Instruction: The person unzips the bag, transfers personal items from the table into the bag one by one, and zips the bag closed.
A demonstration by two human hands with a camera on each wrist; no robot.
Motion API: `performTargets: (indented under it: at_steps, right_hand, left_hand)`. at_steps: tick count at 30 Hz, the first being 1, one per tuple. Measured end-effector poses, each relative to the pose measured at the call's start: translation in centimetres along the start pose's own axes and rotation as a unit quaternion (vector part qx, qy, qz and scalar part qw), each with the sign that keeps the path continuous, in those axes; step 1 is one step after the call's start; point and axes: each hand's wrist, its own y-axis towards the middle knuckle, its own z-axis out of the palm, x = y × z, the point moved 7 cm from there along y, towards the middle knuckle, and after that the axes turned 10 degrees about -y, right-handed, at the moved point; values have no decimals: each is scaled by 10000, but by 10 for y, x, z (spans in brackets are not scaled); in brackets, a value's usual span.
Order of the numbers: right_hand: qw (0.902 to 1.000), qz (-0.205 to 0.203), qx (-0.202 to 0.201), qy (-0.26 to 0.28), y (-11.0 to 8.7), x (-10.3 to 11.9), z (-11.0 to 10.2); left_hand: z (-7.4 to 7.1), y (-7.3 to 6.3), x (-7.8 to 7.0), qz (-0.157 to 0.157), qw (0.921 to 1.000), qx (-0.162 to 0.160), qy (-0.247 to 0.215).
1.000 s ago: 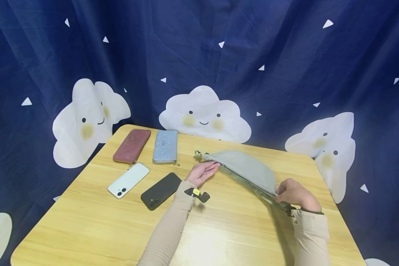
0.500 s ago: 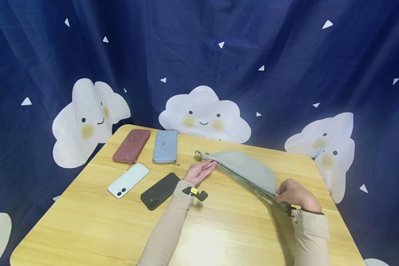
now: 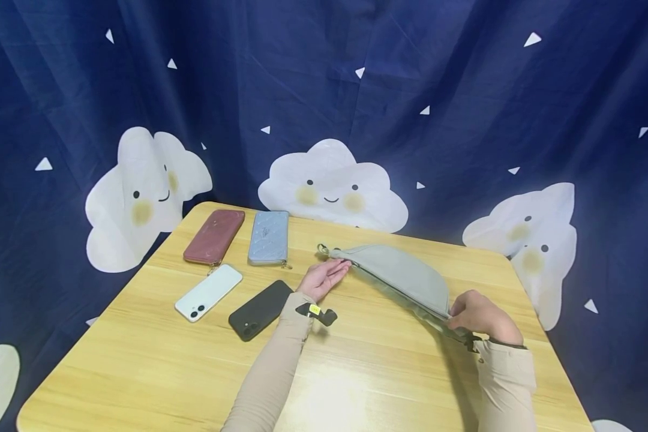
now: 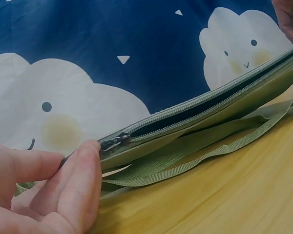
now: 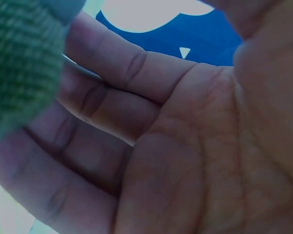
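A grey-green waist bag (image 3: pixel 399 270) slants over the right half of the table, its curved side toward the curtain. My left hand (image 3: pixel 323 279) is at the bag's left end and pinches the pull tab of its zipper. Up close in the left wrist view, the zipper slider (image 4: pixel 118 141) sits just beyond the fingertips, and the zipper teeth (image 4: pixel 195 111) stand apart over a dark opening. At the other end, my right hand (image 3: pixel 483 317) grips the bag's right corner. Green webbing (image 5: pixel 24 63) blocks part of the right wrist view, beside the curled fingers.
To the left on the wooden table (image 3: pixel 156 372) lie a dark red wallet (image 3: pixel 214 237), a light blue wallet (image 3: pixel 269 238), a white phone (image 3: pixel 209 293) and a black phone (image 3: pixel 261 310). A strap (image 4: pixel 185 168) loops below the bag. Behind hangs a blue curtain (image 3: pixel 324 78).
My left hand has shifted slightly left along the zipper toward the bag's left end, then stayed nearly still. The right hand and the bag show hardly any movement.
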Motion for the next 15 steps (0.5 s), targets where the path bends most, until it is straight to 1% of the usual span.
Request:
performTargets:
  at_steps: [8,15]
  right_hand:
    - [10000,-19,-32,-25,0,0,-1]
    - [10000,-7,0,15,-1,0,0]
  left_hand:
    - [-1,0,-3,49,9999,-110,11]
    - [-2,-2,-9,111,9996,-207,-175]
